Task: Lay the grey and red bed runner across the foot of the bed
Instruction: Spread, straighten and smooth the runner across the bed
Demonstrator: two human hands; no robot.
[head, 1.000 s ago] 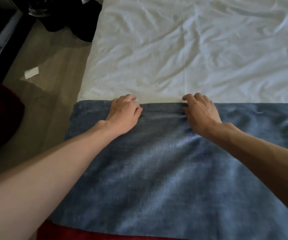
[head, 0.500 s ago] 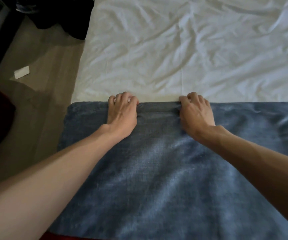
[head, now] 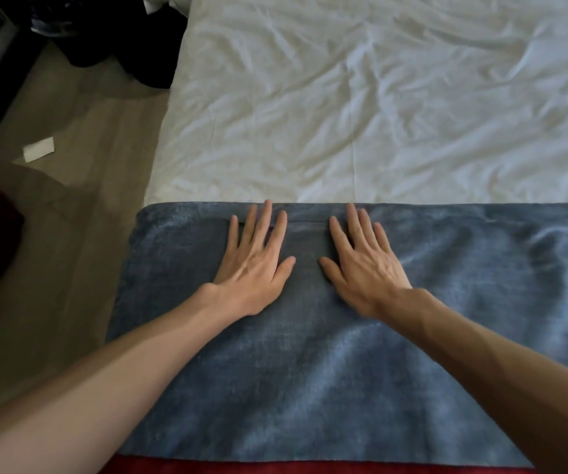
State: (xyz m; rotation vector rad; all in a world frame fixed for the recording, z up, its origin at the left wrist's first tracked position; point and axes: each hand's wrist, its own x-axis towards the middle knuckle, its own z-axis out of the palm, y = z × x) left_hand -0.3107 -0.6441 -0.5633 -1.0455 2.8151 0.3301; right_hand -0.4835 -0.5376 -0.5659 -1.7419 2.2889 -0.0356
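Pressing flat: left hand, right hand.

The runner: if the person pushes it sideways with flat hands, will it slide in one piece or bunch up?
Probably floppy: the runner ripples at the right, and its left end droops. It would likely bunch rather than slide whole, since the wrinkled sheet under it looks loose too and may drag along.
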